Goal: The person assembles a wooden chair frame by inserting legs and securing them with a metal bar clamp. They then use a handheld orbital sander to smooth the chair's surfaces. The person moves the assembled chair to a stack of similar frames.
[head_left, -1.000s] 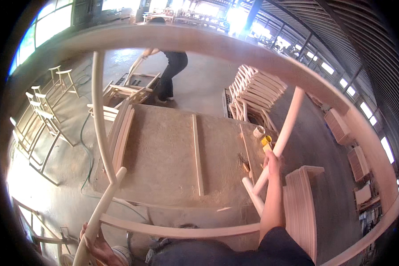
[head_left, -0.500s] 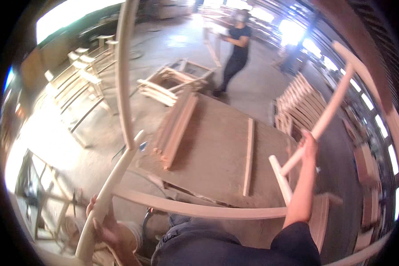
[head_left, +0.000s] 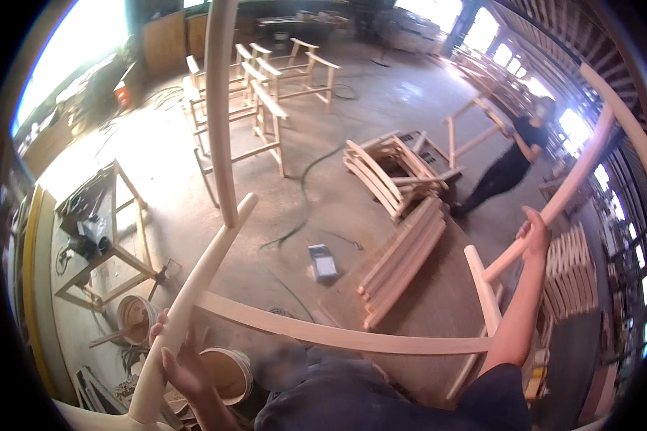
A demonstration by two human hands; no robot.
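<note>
Hands, head view: left hand [head_left: 187,366] curled round the lower part of a slanting post, right hand [head_left: 534,235] closed round a sloping rail, both belonging to one pale wooden frame [head_left: 338,335]. The frame is held before the person's torso, its curved crossbar spanning from left to right below the two grips. Beyond the crossbar lies a brown tabletop [head_left: 433,305], bearing a bundle of wooden strips [head_left: 406,255] laid side by side. Left of it, a grey floor [head_left: 280,205] carries a blue-and-white packet [head_left: 323,263] and a winding green hose [head_left: 305,179]. Farther back stand chair frames [head_left: 268,100] in a group; a pile of joined wooden parts [head_left: 377,176] sits just past the strips. Near it, a co-worker [head_left: 494,179] in dark clothing holds another frame [head_left: 478,144]. Lower left: two pale buckets. Upper left: glaring daylight; upper right: a ribbed, dark roof [head_left: 553,21].
</note>
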